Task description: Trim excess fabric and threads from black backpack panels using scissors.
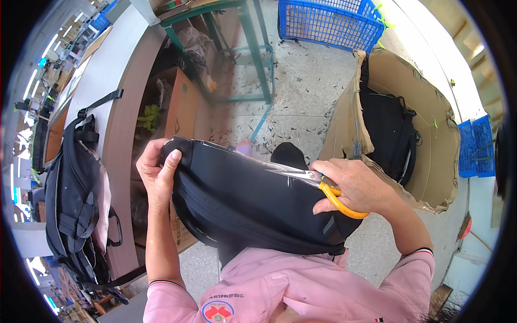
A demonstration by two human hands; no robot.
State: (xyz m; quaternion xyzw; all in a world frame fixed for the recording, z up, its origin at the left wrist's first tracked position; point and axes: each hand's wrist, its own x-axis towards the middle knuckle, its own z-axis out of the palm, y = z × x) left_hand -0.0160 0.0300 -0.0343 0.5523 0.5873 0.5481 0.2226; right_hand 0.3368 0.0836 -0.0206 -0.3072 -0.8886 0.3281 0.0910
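A black fabric bag [242,199] lies across my lap, its long raw edge with pale fraying facing away from me. My left hand [157,171] pinches the bag's left corner, thumb on top. In my right hand [353,185] is a pair of scissors [339,200] with yellow handles, fingers through the loops. The metal blades point left along the frayed edge and look slightly apart. Whether they touch the fabric is hard to tell. A few loose threads hang near the blades.
To my right stands a torn-edged cardboard box [431,102] with black bags inside. On the left, more black bags [78,199] hang over a table edge [116,134]. A blue plastic crate [331,24] and a green metal frame [250,54] are ahead. Dark scraps litter the floor [296,75].
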